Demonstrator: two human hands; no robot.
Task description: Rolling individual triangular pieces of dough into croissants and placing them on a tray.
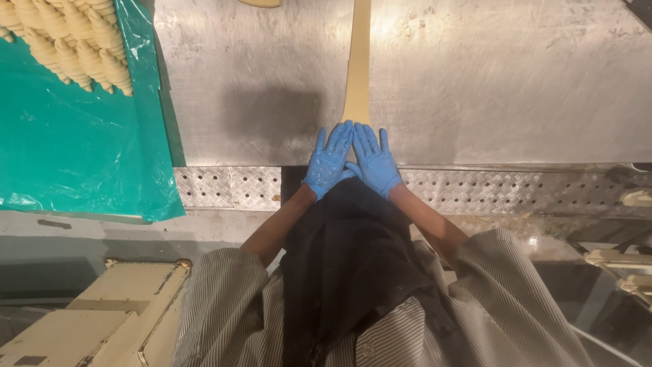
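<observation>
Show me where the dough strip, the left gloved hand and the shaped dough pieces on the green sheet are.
dough strip (358, 61), head view, middle of the long pale strip.
left gloved hand (329, 162), head view, back of the hand.
shaped dough pieces (71, 37), head view, centre of the rows.
green sheet (75, 146), head view, bare part.

Bare steel table (509, 81) flanks the dough strip (358, 61).

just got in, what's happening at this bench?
A person in blue gloves has the left hand and right hand flat, side by side, on the near end of a long tapered dough strip on a steel table. Rolled dough pieces sit on a green plastic sheet at the left.
</observation>
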